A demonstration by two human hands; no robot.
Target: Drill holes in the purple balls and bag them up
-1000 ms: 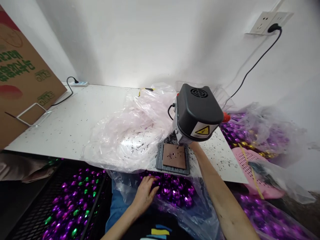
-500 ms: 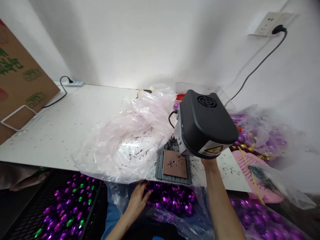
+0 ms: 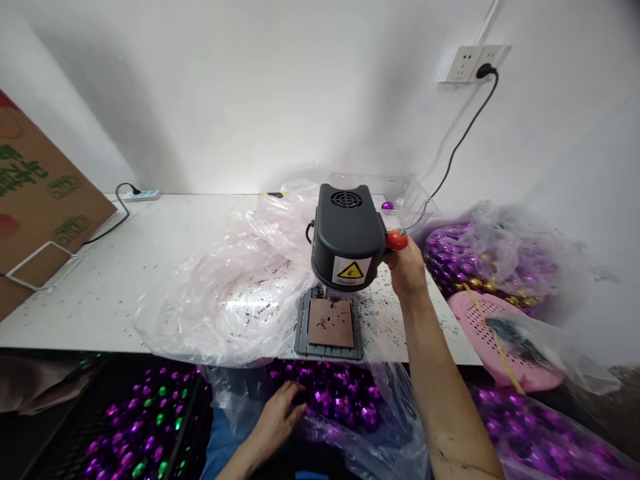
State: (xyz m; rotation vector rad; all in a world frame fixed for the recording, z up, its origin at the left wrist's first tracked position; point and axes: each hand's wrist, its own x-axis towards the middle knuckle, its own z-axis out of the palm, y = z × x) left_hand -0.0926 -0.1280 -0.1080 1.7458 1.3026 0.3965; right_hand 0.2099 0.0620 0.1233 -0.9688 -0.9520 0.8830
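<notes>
Item: bench drill press, black vented housing with a yellow warning label, standing on the white table; housing's long axis runs away from me toward the wall. It lies just left of my right hand, the nearer of the two, and beyond my left, ahead and to the right.

Item: red knob, at the housing's right side, my right hand against it; fingers bent, tips partly hidden, so whether they close fully I cannot tell.

Item: square brown plate, a small hole near its middle, flat on the grey base below the housing.

Item: purple faceted beads, heaped in clear plastic film below the table edge, immediately right of my left hand; fingertips at the heap's near left side, loosely bent, thumb parted, nothing visibly pinched.

Item: pink perforated basket, farther right.

Item: cardboard box, far left
</notes>
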